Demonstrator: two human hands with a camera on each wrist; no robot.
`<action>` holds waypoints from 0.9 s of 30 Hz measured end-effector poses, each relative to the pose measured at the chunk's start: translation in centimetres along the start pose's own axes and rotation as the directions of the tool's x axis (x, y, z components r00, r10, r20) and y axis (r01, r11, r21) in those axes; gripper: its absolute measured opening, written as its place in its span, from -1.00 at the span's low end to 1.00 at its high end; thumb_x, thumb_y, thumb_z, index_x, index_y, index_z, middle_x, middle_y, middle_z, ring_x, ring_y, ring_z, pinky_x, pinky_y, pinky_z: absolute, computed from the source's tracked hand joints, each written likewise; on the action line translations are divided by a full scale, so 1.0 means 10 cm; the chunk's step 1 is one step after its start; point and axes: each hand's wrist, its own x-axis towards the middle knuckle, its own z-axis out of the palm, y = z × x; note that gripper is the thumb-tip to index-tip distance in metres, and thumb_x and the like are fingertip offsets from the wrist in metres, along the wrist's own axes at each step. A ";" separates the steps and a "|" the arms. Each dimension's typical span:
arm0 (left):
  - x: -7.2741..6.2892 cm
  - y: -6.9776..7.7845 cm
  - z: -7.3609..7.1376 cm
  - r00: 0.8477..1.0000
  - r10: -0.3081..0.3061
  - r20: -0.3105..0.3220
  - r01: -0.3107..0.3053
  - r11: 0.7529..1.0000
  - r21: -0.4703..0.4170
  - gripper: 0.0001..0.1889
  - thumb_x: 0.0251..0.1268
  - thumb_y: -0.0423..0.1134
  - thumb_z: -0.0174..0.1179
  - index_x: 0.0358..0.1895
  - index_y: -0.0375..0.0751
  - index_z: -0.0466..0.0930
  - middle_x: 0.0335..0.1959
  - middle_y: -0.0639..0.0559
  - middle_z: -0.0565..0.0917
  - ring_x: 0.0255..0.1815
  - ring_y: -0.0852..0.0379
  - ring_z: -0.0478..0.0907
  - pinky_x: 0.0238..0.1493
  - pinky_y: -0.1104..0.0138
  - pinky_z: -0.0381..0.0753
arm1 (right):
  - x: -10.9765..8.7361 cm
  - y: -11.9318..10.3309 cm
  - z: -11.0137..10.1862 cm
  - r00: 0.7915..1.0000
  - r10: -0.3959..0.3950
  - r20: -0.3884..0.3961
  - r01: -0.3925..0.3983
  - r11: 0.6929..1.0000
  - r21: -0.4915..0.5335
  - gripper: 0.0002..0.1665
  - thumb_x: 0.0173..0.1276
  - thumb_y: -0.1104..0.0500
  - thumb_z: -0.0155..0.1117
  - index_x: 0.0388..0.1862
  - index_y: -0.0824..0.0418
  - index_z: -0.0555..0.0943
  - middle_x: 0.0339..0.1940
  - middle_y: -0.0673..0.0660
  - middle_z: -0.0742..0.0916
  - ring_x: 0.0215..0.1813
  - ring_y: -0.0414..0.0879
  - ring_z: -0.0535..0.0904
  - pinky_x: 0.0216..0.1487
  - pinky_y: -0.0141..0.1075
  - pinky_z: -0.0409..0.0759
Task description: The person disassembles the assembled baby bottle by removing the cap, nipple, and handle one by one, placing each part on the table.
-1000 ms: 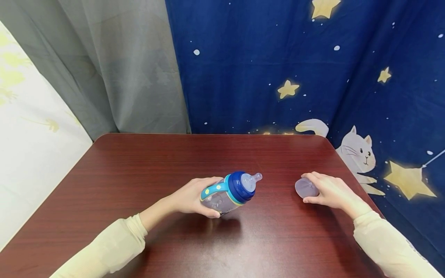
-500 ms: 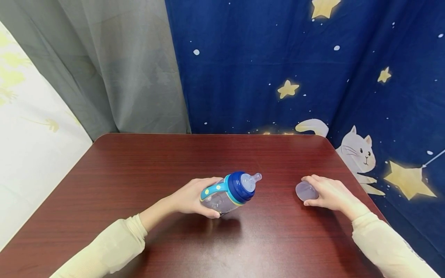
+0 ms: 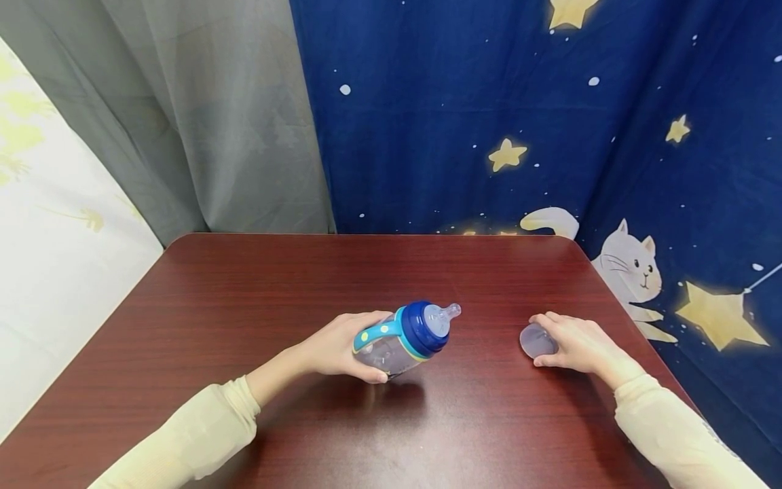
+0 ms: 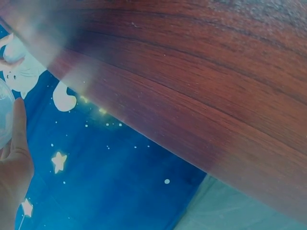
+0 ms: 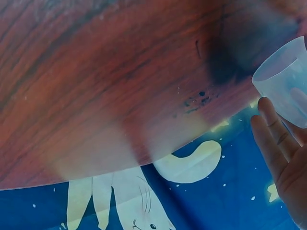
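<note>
My left hand (image 3: 339,346) grips a clear baby bottle (image 3: 391,356) by its body. The bottle tilts to the right, with a dark blue collar (image 3: 421,331), a clear teat (image 3: 449,312) and a turquoise handle (image 3: 379,331) with yellow dots. Over on the right, my right hand (image 3: 577,343) holds a translucent cap (image 3: 537,341) between thumb and fingers, its open rim facing left. The right wrist view shows the same cap (image 5: 285,79) hollow, with fingers along its side. Only a sliver of the bottle (image 4: 5,112) appears in the left wrist view.
A dark red wooden table (image 3: 275,285) lies under both hands. Behind it hang a grey curtain (image 3: 244,122) and a blue curtain (image 3: 427,122) printed with stars and a cat. White fabric (image 3: 61,238) hangs at the left.
My right hand has dropped slightly toward the near side, and the cap has turned so its opening shows more. The left hand and the bottle have stayed put.
</note>
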 end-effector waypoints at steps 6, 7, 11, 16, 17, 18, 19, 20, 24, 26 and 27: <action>0.00 0.00 0.01 1.000 -0.005 0.002 0.005 1.000 0.000 -0.23 -0.25 0.16 0.34 0.15 0.05 0.28 -0.15 0.29 0.49 -0.20 0.30 0.43 -0.29 0.38 0.49 | -0.01 -0.02 0.04 1.000 0.004 0.020 -0.004 1.000 0.000 -0.25 -0.21 -0.20 0.41 -0.05 0.17 0.47 -0.30 -0.03 0.55 -0.36 -0.15 0.48 -0.49 -0.18 0.41; 0.00 0.01 0.01 1.000 -0.006 0.002 0.006 1.000 0.000 -0.23 -0.25 0.16 0.34 0.15 0.05 0.28 -0.15 0.29 0.49 -0.20 0.30 0.43 -0.29 0.38 0.48 | -0.01 -0.02 0.04 1.000 0.003 0.021 -0.003 1.000 0.000 -0.25 -0.21 -0.20 0.41 -0.05 0.17 0.47 -0.31 -0.03 0.55 -0.37 -0.16 0.47 -0.49 -0.19 0.41; 0.00 0.01 0.00 1.000 -0.004 -0.003 0.004 1.000 0.009 -0.22 -0.26 0.16 0.34 0.16 0.04 0.28 -0.14 0.29 0.49 -0.20 0.30 0.43 -0.29 0.37 0.48 | 0.00 -0.02 0.05 1.000 -0.002 0.014 0.002 1.000 -0.002 -0.25 -0.21 -0.19 0.41 -0.06 0.17 0.48 -0.31 -0.04 0.54 -0.38 -0.16 0.47 -0.51 -0.19 0.40; 0.00 0.02 0.00 1.000 -0.012 -0.005 0.012 1.000 0.009 -0.22 -0.26 0.16 0.34 0.15 0.04 0.28 -0.14 0.29 0.49 -0.19 0.30 0.43 -0.28 0.37 0.48 | 0.01 -0.01 0.06 1.000 -0.006 0.014 0.006 1.000 -0.010 -0.23 -0.23 -0.19 0.41 -0.05 0.17 0.47 -0.31 -0.03 0.55 -0.36 -0.14 0.49 -0.50 -0.19 0.41; 0.00 0.02 0.00 1.000 -0.014 -0.004 0.014 1.000 0.007 -0.22 -0.25 0.16 0.34 0.16 0.04 0.28 -0.14 0.29 0.48 -0.19 0.30 0.43 -0.28 0.37 0.48 | 0.01 -0.01 0.07 1.000 -0.007 0.015 0.007 1.000 -0.013 -0.22 -0.23 -0.20 0.41 -0.04 0.17 0.47 -0.31 -0.02 0.55 -0.35 -0.13 0.49 -0.50 -0.18 0.41; 0.00 0.02 0.00 1.000 -0.015 -0.004 0.015 1.000 0.004 -0.22 -0.25 0.16 0.34 0.16 0.04 0.28 -0.14 0.29 0.48 -0.19 0.30 0.43 -0.28 0.37 0.48 | 0.01 -0.01 0.07 1.000 -0.008 0.015 0.008 1.000 -0.016 -0.21 -0.23 -0.20 0.41 -0.04 0.18 0.46 -0.30 -0.01 0.56 -0.34 -0.12 0.50 -0.50 -0.17 0.42; 0.00 0.02 0.00 1.000 -0.015 -0.004 0.015 1.000 0.001 -0.22 -0.25 0.16 0.34 0.16 0.04 0.28 -0.14 0.29 0.48 -0.19 0.30 0.43 -0.27 0.37 0.48 | 0.01 -0.02 0.07 1.000 -0.009 0.016 0.009 1.000 -0.019 -0.20 -0.24 -0.20 0.41 -0.03 0.18 0.46 -0.29 0.00 0.56 -0.34 -0.11 0.51 -0.49 -0.17 0.42; 0.00 0.02 0.00 1.000 -0.015 -0.005 0.015 1.000 -0.002 -0.22 -0.25 0.15 0.35 0.16 0.05 0.28 -0.13 0.29 0.48 -0.19 0.30 0.43 -0.27 0.37 0.48 | 0.01 -0.02 0.06 1.000 -0.010 0.017 0.011 1.000 -0.022 -0.19 -0.24 -0.21 0.41 -0.03 0.19 0.45 -0.29 0.01 0.57 -0.33 -0.10 0.51 -0.49 -0.16 0.43; -0.01 0.02 0.01 1.000 -0.010 -0.012 0.010 1.000 -0.002 -0.21 -0.26 0.15 0.35 0.16 0.05 0.28 -0.13 0.29 0.48 -0.18 0.30 0.43 -0.27 0.37 0.48 | 0.02 -0.03 0.06 1.000 -0.009 0.021 0.009 1.000 -0.020 -0.16 -0.25 -0.21 0.41 0.00 0.20 0.44 -0.26 0.05 0.58 -0.31 -0.07 0.52 -0.48 -0.14 0.43; -0.01 0.02 0.01 1.000 -0.009 -0.015 0.009 1.000 0.002 -0.21 -0.26 0.16 0.35 0.16 0.04 0.28 -0.13 0.29 0.48 -0.19 0.30 0.43 -0.27 0.37 0.48 | 0.01 -0.03 0.06 1.000 -0.006 0.025 0.006 1.000 -0.016 -0.14 -0.25 -0.22 0.41 0.02 0.19 0.43 -0.24 0.06 0.59 -0.31 -0.07 0.53 -0.48 -0.13 0.43; -0.01 0.02 0.01 1.000 -0.010 -0.016 0.010 1.000 0.004 -0.21 -0.26 0.16 0.35 0.16 0.04 0.28 -0.13 0.29 0.48 -0.19 0.30 0.43 -0.27 0.37 0.48 | 0.01 -0.03 0.05 1.000 -0.005 0.027 0.005 1.000 -0.014 -0.14 -0.24 -0.23 0.41 0.03 0.20 0.43 -0.23 0.07 0.59 -0.31 -0.06 0.53 -0.48 -0.13 0.44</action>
